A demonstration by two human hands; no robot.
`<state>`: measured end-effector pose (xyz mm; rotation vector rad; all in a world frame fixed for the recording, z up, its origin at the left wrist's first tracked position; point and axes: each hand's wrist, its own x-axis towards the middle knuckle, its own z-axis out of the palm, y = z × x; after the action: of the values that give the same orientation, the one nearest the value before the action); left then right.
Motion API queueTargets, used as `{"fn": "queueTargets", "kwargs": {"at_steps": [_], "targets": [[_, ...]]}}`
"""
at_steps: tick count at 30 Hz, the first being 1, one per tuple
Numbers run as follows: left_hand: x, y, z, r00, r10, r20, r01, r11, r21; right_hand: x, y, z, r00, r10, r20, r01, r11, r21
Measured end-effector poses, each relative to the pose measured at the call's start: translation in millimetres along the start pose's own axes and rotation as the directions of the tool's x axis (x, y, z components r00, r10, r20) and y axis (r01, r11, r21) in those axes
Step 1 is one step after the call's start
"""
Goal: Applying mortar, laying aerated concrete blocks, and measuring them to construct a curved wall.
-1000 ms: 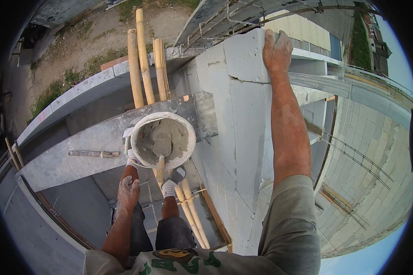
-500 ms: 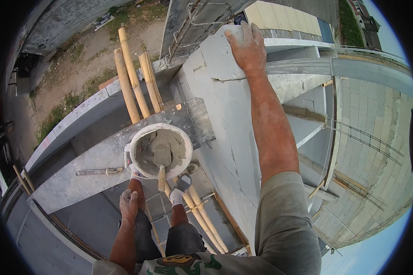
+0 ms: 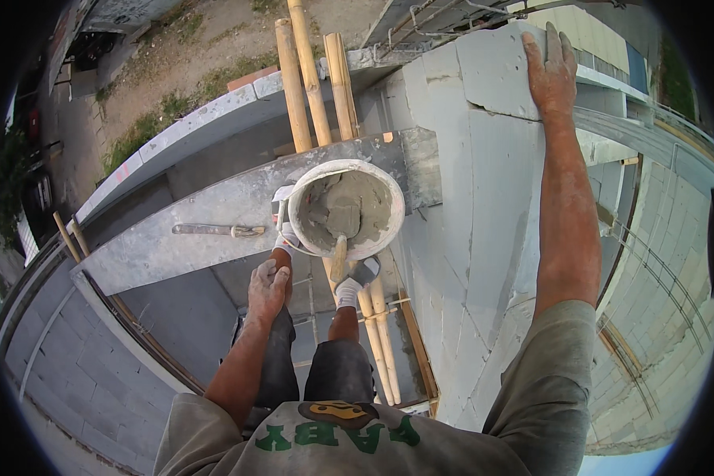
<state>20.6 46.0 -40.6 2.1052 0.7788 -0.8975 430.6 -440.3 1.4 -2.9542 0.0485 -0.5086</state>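
Observation:
My right hand (image 3: 552, 73) rests on the top edge of a pale grey block (image 3: 496, 73) at the end of the wall, fingers stretched and slightly spread. Empty, with loosely bent fingers and the thumb apart, my left hand (image 3: 269, 287) hangs over my leg, below the bucket. The white bucket (image 3: 397, 192) stands on a grey plank and holds wet grey mortar (image 3: 317, 194). A trowel (image 3: 340, 252) stands in the mortar, its wooden handle leaning over the near rim. Neither hand touches it.
My feet stand by the bucket on the raised plank (image 3: 155, 246), where a long narrow hand tool (image 3: 216, 230) lies. Bamboo poles (image 3: 295, 91) rise beyond it; others (image 3: 382, 341) lie below. The block wall (image 3: 440, 238) runs along my right. Bare ground (image 3: 222, 40) lies far below.
The view has swung, so the bucket, plank and wall sit farther right and higher. My right hand stays on the block's edge; my left hand still hangs empty.

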Motion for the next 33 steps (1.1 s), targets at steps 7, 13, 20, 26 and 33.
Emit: {"fn": "queueTargets", "kwargs": {"at_steps": [7, 13, 20, 26, 33], "targets": [[104.9, -20.2, 22.6, 0.996, 0.082, -0.047, -0.077, 0.992, 0.098, -119.8, -72.0, -41.0, 0.992, -0.049, -0.118, 0.063, 0.990, 0.124], [154.9, -11.8, 51.3, 0.994, 0.021, 0.105, -0.028, 0.998, 0.063, -378.9, -214.8, -44.2, 0.748, 0.392, 0.536, -0.602, 0.741, 0.297], [101.6, 28.7, 34.7, 0.960, 0.053, 0.274, 0.016, 0.970, -0.244, -530.7, -287.6, -122.6, 0.364, 0.293, 0.884, -0.815, 0.559, 0.151], [48.3, 68.9, 88.0, 0.928, 0.027, 0.371, 0.133, 0.908, -0.397, -598.6, -195.6, -185.7, 0.267, 0.258, 0.929, -0.811, 0.580, 0.071], [-28.0, 75.1, 158.1, 0.914, 0.080, 0.399, 0.114, 0.891, -0.440, -710.9, -108.6, -311.8, 0.075, 0.505, 0.860, -0.915, 0.377, -0.141]]}}
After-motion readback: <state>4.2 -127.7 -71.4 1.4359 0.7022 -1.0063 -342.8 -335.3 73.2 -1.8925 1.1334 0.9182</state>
